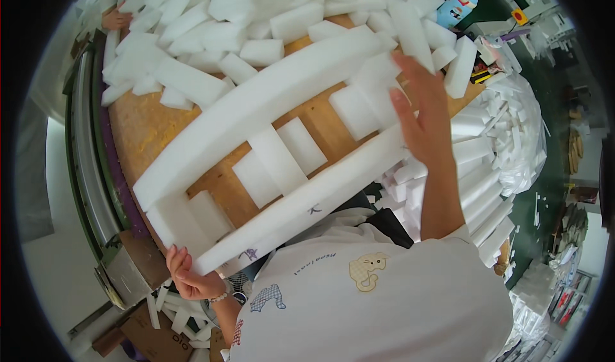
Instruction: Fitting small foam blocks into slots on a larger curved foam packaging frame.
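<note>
A ladder-like white foam frame [238,113] lies slanted over the wooden tabletop in front of me. Its long far rail and near rail [307,209] are joined by crosspieces, a middle one [279,160] among them. Dark pen marks show on the near rail. At the frame's near left corner, my left hand [191,277] closes its fingers on the foam end. My right hand [424,115] is at the opposite end, thumb and fingers apart, slightly blurred; whether it touches the foam is unclear. Flat foam pieces [302,145] sit beside the crosspieces.
Loose white foam blocks [230,7] heap across the far side of the wooden table [144,128]. Another person's hand [116,19] shows at the far left. A blue bottle [457,7] stands far right, above bagged foam strips [512,131]. A metal roller [96,144] runs along the left.
</note>
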Demonstrator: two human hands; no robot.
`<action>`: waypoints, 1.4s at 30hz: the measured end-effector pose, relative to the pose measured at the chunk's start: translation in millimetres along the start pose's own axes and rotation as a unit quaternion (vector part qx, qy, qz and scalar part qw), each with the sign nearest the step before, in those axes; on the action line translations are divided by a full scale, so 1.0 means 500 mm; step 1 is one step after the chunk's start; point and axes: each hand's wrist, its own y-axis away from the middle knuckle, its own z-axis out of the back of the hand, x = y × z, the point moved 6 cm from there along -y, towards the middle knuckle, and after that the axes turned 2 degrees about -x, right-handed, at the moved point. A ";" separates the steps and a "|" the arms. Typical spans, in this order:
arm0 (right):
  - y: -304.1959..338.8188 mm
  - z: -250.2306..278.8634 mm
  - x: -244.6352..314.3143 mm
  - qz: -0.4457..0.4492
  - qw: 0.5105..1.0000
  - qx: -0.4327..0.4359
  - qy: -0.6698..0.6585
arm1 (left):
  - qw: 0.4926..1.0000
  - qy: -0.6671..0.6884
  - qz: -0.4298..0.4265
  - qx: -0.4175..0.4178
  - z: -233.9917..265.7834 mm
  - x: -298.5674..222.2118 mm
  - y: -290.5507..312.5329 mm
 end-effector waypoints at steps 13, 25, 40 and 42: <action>0.093 -0.030 -0.341 -0.351 0.879 0.242 -0.213 | 0.849 -0.229 0.411 0.239 0.069 0.014 0.045; 0.112 -0.055 -0.324 -0.458 0.830 0.159 -0.275 | 0.792 0.087 0.603 0.038 0.033 0.049 0.066; 0.048 -0.032 -0.270 -0.451 0.814 0.236 -0.282 | 0.733 0.256 0.626 0.068 -0.004 0.078 0.023; 0.038 -0.059 -0.306 -0.481 0.767 0.270 -0.328 | 0.630 0.397 0.662 0.084 0.003 0.105 0.024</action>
